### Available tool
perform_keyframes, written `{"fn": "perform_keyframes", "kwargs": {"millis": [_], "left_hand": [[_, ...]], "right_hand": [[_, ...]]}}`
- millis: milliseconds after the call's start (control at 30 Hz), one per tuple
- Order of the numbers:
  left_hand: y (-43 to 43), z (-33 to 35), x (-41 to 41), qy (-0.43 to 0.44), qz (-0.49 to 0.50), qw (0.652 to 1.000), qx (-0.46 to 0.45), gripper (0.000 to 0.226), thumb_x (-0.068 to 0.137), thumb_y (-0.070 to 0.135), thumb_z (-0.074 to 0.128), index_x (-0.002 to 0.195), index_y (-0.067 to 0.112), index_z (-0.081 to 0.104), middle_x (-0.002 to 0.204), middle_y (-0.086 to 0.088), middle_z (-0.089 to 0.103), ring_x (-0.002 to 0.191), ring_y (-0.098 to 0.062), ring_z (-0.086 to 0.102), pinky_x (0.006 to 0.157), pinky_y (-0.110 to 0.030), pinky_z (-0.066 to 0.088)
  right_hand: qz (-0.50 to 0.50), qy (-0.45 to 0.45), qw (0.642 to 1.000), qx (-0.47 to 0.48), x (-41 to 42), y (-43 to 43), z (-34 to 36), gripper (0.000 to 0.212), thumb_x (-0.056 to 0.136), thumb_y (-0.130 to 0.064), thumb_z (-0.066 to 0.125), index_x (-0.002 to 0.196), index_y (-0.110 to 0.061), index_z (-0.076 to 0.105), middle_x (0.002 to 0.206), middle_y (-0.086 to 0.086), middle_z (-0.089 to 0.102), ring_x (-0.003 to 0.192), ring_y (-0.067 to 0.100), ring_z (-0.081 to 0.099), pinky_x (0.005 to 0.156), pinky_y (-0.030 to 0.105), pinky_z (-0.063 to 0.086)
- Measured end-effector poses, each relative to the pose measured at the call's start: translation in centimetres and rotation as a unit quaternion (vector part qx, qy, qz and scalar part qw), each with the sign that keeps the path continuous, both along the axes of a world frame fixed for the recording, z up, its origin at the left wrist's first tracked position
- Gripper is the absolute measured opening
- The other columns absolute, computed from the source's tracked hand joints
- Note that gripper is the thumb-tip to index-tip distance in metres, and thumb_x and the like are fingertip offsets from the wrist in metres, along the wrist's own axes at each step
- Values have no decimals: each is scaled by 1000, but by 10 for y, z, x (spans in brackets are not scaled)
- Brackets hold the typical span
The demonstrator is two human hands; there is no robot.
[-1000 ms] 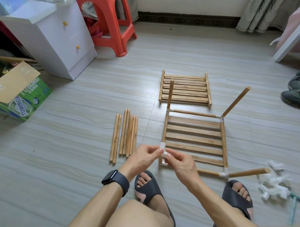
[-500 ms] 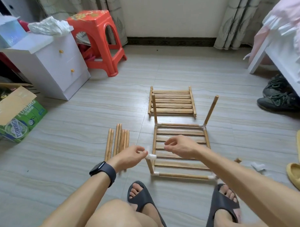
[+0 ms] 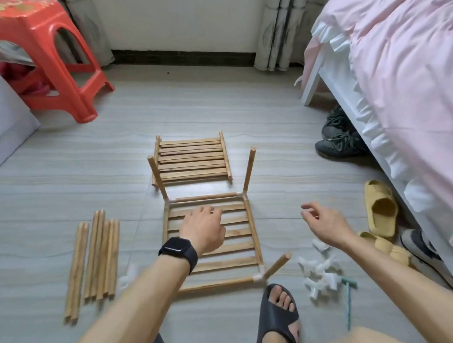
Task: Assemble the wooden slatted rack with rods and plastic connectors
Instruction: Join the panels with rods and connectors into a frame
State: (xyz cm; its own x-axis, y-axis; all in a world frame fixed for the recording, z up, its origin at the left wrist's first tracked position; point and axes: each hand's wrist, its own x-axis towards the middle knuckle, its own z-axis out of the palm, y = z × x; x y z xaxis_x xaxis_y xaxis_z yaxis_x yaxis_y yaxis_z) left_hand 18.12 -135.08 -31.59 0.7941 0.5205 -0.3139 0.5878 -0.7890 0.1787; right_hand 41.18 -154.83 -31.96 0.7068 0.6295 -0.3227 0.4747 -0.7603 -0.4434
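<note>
Wooden slatted panel [image 3: 239, 263] lying flat on the grey floor [image 3: 66, 182] at centre, framed by rods with white joints at the corners. Three legs [image 3: 249, 170] rise from its corners: two at the far side and one at the near right, leaning outward. The left hand [image 3: 204, 228], with a black watch [image 3: 179, 250] at the wrist, is spread palm-down over the slats, fingers straight and grasping nothing; whether it touches the wood cannot be told. The right hand [image 3: 322, 223] hangs in the air to the right of the panel, fingers loosely curled and empty, above a heap of white plastic connectors [image 3: 320, 273]. A green-handled tool [image 3: 349, 303] lies just beside the heap. Loose rods [image 3: 95, 258] lie side by side to the left of the panel. A second slatted panel [image 3: 193, 158] lies just beyond the first. A foot in a dark slipper [image 3: 278, 315] stands at the near right corner.
</note>
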Motion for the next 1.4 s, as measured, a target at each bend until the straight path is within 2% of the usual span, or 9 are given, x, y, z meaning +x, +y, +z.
{"fn": "perform_keyframes", "kwargs": {"millis": [200, 333, 567, 733, 833, 967, 1067, 1200, 1400], "left_hand": [[-46, -132, 2, 156, 4, 984, -88, 69, 100, 50, 48, 158, 30, 18, 168, -6, 7, 153, -34, 10, 123, -53, 15], [-43, -188, -11, 224, 16, 971, -86, 86, 96, 65, 44, 159, 36, -8, 167, -4, -21, 153, -40, -11, 122, -59, 6], [-47, -219, -32, 253, 38, 960, -113, 88, 98, 67, 36, 153, 40, -27, 164, -3, -29, 152, -40, -18, 120, -62, 3], [-47, -212, -31, 279, 28, 951, -127, 87, 99, 60, 41, 155, 39, -22, 166, -3, -24, 152, -40, -15, 120, -62, 6], [-32, -193, -16, 287, 29, 943, -167, 78, 100, 52, 45, 160, 35, -1, 169, -6, -2, 154, -37, 5, 121, -58, 18], [8, -131, 25, 169, 47, 963, -205, 66, 102, 43, 48, 159, 24, 21, 160, -10, 33, 142, -31, 38, 114, -42, 37], [38, -61, 45, 18, 23, 975, -221, 67, 98, 42, 59, 157, 33, 28, 149, -4, 49, 133, -24, 50, 107, -36, 43], [68, 27, 34, -131, 82, 913, -379, 60, 90, 43, 73, 144, 40, 48, 124, 9, 64, 114, -8, 62, 99, -27, 50], [80, 63, -12, -213, 127, 891, -381, 25, 93, 34, 71, 117, 31, 70, 103, 10, 75, 91, 1, 70, 75, -17, 54]], "right_hand": [[-48, 68, 982, -169, 19, -75, -136, 56, 92, -42, 58, 142, -20, 49, 140, 6, 59, 126, 27, 55, 102, 38, 45], [1, 20, 976, -216, 18, -72, -174, 63, 89, -51, 59, 143, -21, 48, 148, 7, 50, 134, 30, 46, 109, 40, 38], [85, -71, 946, -303, 14, -52, -203, 50, 96, -53, 51, 137, -24, 51, 140, 2, 55, 132, 25, 44, 104, 40, 39], [-13, 13, 988, -151, 16, -40, -192, 52, 94, -47, 59, 135, -15, 57, 137, 7, 59, 129, 27, 49, 103, 41, 42], [-91, 126, 988, -17, 20, -19, -152, 46, 92, -48, 66, 128, -20, 65, 124, 4, 67, 114, 24, 60, 92, 34, 44], [-48, 154, 980, 113, 10, 15, -82, 19, 89, -56, 64, 96, -40, 73, 94, -6, 72, 87, 11, 64, 76, 26, 47], [-7, 152, 973, 174, -9, 46, -37, 36, 89, -63, 57, 89, -31, 73, 83, -5, 70, 76, 6, 65, 75, 25, 51], [-45, 432, 878, 201, -34, 91, 10, 59, 93, -59, 49, 95, -5, 74, 73, 0, 61, 62, 14, 54, 65, 32, 46], [30, 533, 833, 143, -74, 147, 39, 61, 94, -62, 48, 97, -7, 74, 71, -2, 54, 59, 11, 44, 57, 23, 40]]}}
